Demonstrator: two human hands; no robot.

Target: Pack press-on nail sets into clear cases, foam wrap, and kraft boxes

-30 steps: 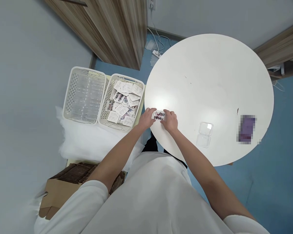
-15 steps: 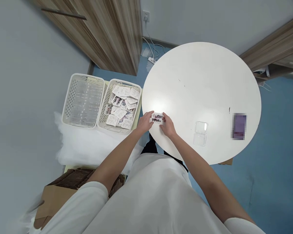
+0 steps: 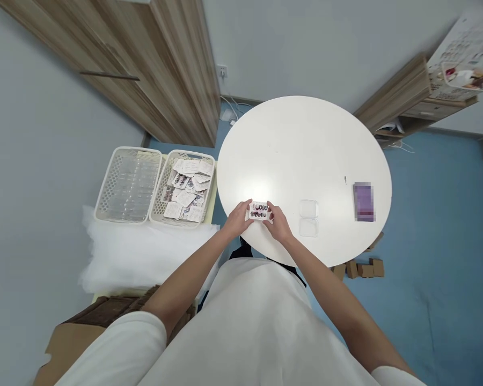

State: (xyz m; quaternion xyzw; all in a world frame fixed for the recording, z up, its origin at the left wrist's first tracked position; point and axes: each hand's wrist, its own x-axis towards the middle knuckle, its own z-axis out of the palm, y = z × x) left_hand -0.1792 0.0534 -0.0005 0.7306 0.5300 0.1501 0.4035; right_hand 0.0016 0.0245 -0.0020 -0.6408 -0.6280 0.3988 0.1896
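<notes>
Here's the round white table, the card-filled basket to its left — and at its near-left edge both hands, left and right, pinch opposite ends of the small patterned card.

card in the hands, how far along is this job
Looks done: a clear case lies open on the table. In hand: left hand and right hand hold a card with two rows of pieces, outside the case. Seems left: the case shows nothing in it, and many more cards lie in a basket.
</notes>
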